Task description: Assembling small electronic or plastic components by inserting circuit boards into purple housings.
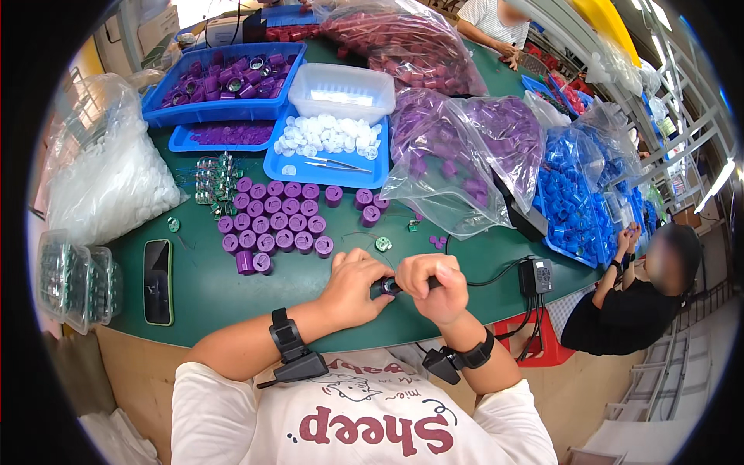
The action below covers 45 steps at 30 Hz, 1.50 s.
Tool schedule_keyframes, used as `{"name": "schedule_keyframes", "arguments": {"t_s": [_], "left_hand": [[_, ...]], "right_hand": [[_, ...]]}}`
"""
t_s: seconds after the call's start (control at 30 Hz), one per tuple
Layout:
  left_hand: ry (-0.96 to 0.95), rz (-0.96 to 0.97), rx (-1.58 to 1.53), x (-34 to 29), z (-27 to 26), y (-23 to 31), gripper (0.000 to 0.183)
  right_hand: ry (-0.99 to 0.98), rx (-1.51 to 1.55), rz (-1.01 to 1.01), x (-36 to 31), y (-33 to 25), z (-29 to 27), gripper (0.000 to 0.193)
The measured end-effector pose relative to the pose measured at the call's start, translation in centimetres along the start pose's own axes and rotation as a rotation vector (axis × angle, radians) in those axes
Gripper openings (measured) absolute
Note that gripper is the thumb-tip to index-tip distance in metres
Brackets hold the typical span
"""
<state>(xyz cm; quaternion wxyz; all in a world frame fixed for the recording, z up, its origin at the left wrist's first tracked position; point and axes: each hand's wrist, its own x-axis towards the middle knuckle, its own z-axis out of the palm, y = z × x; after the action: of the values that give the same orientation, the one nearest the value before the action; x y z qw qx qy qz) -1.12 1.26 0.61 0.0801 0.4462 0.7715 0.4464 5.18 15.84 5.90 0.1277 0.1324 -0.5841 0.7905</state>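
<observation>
— What sits between the left hand and the right hand?
— A small dark part — mostly hidden by fingers, too small to identify.
— And the cable?
— Its end vanishes inside the right fist.

Purple caps in rows, black phone, tray of white discs.

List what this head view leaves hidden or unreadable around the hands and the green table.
- Small dark part, head view: pinched between left hand and right hand; the fingers cover most of it, so its shape is unclear.
- Tool in the right hand: wrapped by the fist, only its black cable shows.
- Small green boards: too small for detail.
- Clear boxes at the left rim: bent and blurred by the fisheye.
</observation>
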Motion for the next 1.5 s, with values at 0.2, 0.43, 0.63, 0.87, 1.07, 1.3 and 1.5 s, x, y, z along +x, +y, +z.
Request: {"name": "schedule_keyframes", "arguments": {"t_s": [0.2, 0.43, 0.63, 0.87, 1.07, 1.3, 1.5], "left_hand": [[0.025, 0.002, -0.003, -0.2, 0.2, -0.3, 0.028], [0.065, 0.014, -0.056, -0.1, 0.7, -0.8, 0.024], [0.107, 0.031, -0.04, -0.1, 1.1, -1.1, 0.027], [0.069, 0.001, -0.026, -0.1, 0.9, -0.6, 0.025], [0.065, 0.001, -0.105, -0.1, 1.1, -0.9, 0.029], [0.132, 0.026, -0.089, 0.0, 1.3, -1.1, 0.026], [0.084, -0.002, -0.071, -0.2, 0.8, -0.6, 0.03]], "right_hand": [[-0.036, -0.097, 0.094, 0.0, 1.5, -0.4, 0.045], [-0.192, -0.141, 0.164, 1.3, 2.0, -0.3, 0.046], [-0.197, -0.251, -0.024, -0.6, 1.7, 0.1, 0.041], [-0.069, -0.002, 0.162, 0.6, 1.5, -0.4, 0.048], [-0.138, -0.04, 0.217, 1.5, 2.5, -0.5, 0.047], [-0.191, -0.241, 0.098, 1.1, 2.0, 0.5, 0.046], [-0.012, 0.16, 0.055, 1.0, 0.9, -0.9, 0.047]]}}
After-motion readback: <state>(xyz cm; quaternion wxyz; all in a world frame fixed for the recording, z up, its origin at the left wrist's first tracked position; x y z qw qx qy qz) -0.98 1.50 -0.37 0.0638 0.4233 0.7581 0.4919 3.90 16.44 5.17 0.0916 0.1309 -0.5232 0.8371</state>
